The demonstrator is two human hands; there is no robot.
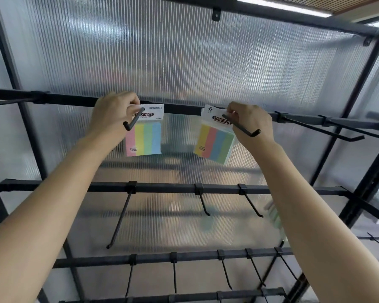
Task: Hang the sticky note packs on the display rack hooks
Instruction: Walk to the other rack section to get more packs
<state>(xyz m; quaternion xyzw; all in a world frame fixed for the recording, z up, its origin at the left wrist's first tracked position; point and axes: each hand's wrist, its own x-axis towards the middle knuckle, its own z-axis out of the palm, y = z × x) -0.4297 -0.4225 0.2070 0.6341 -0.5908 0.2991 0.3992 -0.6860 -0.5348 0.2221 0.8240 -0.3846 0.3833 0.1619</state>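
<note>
Two sticky note packs hang at the top bar of the black display rack. The left pack has pink, yellow, green and blue strips; my left hand pinches its white header card, which is threaded on a black hook. The right pack shows yellow, red, blue and green strips and tilts slightly. My right hand pinches its header card, which sits on a longer hook.
Bare hooks stick out from the top bar at the right, the middle bar and the lower bar. A ribbed translucent panel backs the rack. Black uprights frame both sides.
</note>
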